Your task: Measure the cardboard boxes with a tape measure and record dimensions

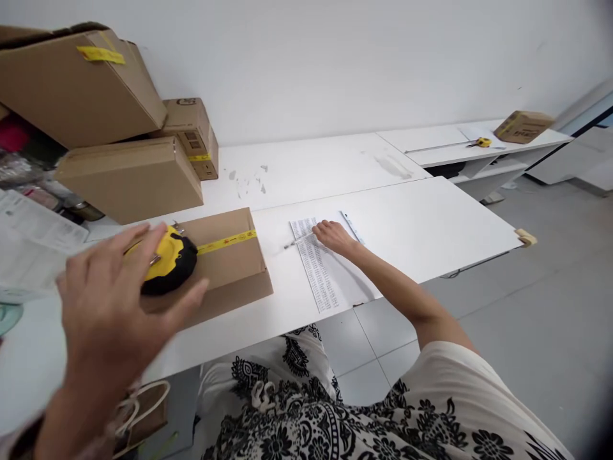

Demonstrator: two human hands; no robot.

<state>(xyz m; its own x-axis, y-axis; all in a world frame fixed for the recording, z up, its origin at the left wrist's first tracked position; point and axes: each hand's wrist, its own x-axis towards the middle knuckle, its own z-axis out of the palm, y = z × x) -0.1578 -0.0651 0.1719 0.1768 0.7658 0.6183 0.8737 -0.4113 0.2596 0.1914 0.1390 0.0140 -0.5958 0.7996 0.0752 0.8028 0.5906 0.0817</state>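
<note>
On the left, my left hand [115,300] is raised over the nearer cardboard box [230,262], with thumb and fingers spread. Just beyond those fingers is a yellow and black tape measure [172,259]; whether they touch it is hard to tell. The box is closed, with yellow printed tape along its top. My right hand [332,236] is closed around a slim, clear pen [299,241] whose end points left. It rests over a printed sheet of paper [318,275] covered with columns of small text, lying on the white table [407,223].
Several cardboard boxes [129,179] are stacked at the back left by the wall. A second tape measure [483,142] and a small carton [523,126] stand on the far right shelf. A paper bag [148,415] sits below the table's front edge.
</note>
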